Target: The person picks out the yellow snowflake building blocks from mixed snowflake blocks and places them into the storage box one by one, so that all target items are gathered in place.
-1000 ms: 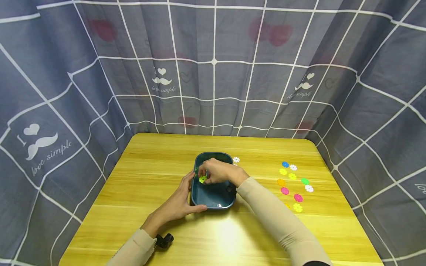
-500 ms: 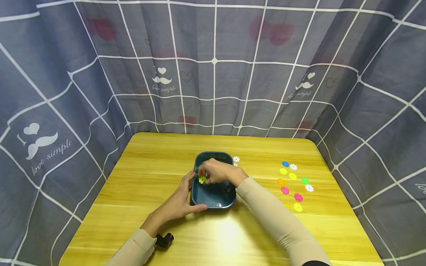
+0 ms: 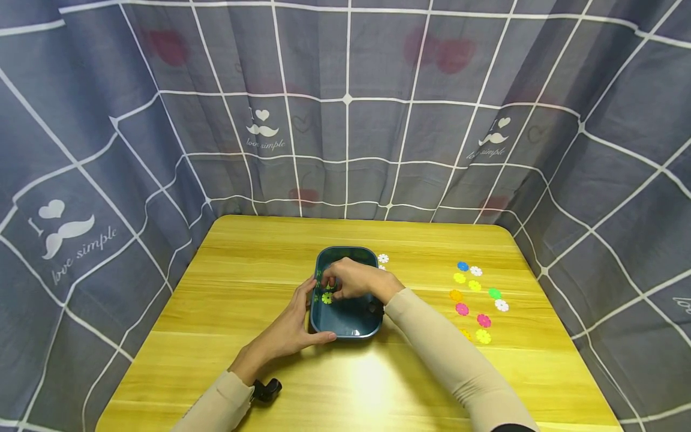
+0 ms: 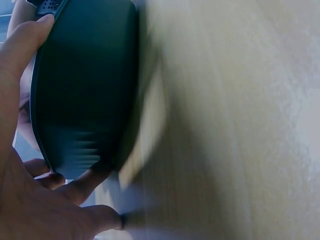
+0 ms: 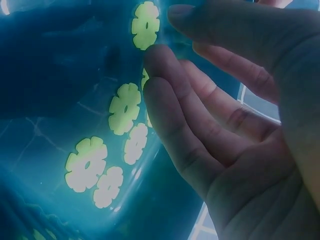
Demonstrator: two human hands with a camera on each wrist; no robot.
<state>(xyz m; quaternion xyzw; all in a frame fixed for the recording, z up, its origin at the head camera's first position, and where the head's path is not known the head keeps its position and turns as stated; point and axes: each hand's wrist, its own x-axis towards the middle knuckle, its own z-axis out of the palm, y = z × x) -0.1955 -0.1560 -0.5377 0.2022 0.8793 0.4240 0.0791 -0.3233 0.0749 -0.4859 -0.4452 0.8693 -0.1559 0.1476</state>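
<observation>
One glossy blue-green tub [image 3: 345,337], a rounded rectangle, stands on one wood-grained table [image 3: 259,252]; at least two yellow-green flower-shaped discs [image 5: 118,111] lie inside at left, wall reflections obscuring the exact count. The left hand [image 3: 288,327], spread, touches its left wall and near rim; the right hand [image 3: 353,279], thumb and fingertips parted, bends over the discs. Right of the tub lie two white discs [image 3: 382,258] and, farther right, eleven multicoloured discs [image 3: 483,322].

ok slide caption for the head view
Left hand against a dark teal bin, right hand inside it, and colorful flower-shaped pieces lying on the wood-grain table.
</observation>
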